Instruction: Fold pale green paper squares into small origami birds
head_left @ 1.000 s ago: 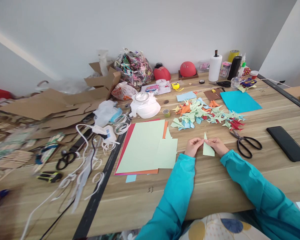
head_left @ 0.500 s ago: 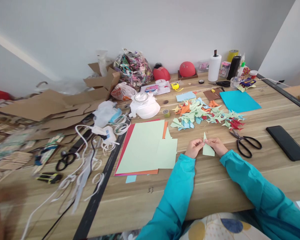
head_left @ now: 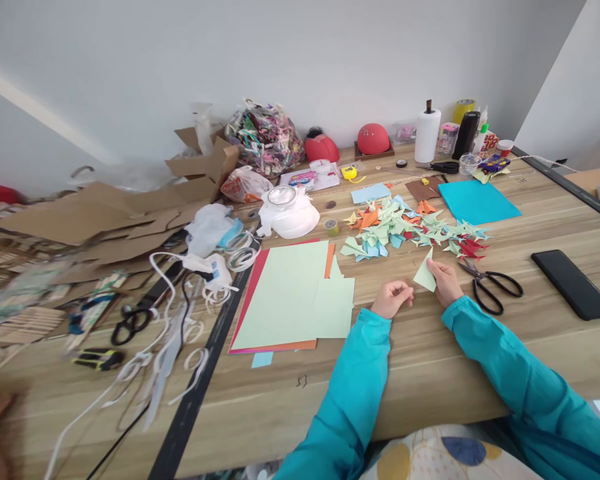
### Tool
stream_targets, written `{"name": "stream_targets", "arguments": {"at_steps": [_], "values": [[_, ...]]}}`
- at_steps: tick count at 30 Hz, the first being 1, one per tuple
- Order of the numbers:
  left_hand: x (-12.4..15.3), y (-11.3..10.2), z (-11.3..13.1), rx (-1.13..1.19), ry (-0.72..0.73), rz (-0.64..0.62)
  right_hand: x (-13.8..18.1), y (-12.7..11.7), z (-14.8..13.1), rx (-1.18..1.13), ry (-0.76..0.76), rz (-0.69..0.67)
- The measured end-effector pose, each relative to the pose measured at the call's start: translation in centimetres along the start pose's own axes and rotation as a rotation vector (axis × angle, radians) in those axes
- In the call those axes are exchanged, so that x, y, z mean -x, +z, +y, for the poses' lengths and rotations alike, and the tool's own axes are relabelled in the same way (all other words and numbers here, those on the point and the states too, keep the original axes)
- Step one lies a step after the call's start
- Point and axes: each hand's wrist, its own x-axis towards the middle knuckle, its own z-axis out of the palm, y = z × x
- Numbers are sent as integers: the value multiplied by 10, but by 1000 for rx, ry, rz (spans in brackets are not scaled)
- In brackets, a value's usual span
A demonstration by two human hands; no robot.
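Note:
My right hand (head_left: pixel 445 281) pinches a small folded piece of light green paper (head_left: pixel 425 273) and holds it just above the wooden table (head_left: pixel 430 360). My left hand (head_left: pixel 393 297) rests on the table beside it, fingers curled, with nothing visible in them. Beyond the hands lies a pile of folded paper shapes (head_left: pixel 413 230) in green, orange, blue and red. Black scissors (head_left: pixel 493 285) lie right of my right hand. A stack of light green, orange and red paper sheets (head_left: pixel 293 293) lies left of my left hand.
A black phone (head_left: pixel 574 283) lies at the right. A blue sheet (head_left: pixel 477 201), paper towel roll (head_left: pixel 427 135), bottles and tape stand at the back. Cardboard pieces (head_left: pixel 105 213), white straps, cables and another pair of scissors (head_left: pixel 130 321) clutter the left. A blurred hand shows at the bottom left corner.
My left hand has let go of the folded green paper. My right hand has lifted it and moved it forward toward the pile.

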Motion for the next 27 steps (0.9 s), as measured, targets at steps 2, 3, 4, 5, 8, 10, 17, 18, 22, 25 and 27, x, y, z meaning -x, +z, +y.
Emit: {"name": "stream_targets", "arguments": {"at_steps": [2, 3, 4, 5, 8, 10, 17, 18, 22, 25, 27], "values": [[0, 0, -2, 36, 0, 21, -2, -3, -2, 14, -2, -17], [-1, 0, -4, 57, -5, 39, -2, -3, -2, 25, 1, -38], [-2, -1, -5, 71, -11, 57, -1, -4, -3, 39, 7, -67], [-3, -1, -7, 85, -17, 77, 1, -3, -5, 55, 14, -100], [-6, -1, -12, 170, -35, 127, 9, -1, -8, 110, 40, -224], [-7, -1, -14, 232, -32, 150, 12, 1, -11, 156, 46, -309], [-8, -3, -14, 263, 2, 159, 12, 2, -11, 279, -28, -423], [-8, -3, -14, 277, 10, 174, 12, 2, -11, 252, -26, -413], [-9, -4, -11, 355, 77, 286, 12, 2, -11, 124, -46, -381], [-10, -6, -9, 397, 94, 356, 12, 2, -11, 104, -83, -348], [-10, -7, -9, 393, 71, 380, 10, 2, -10, 101, -115, -313]]}}
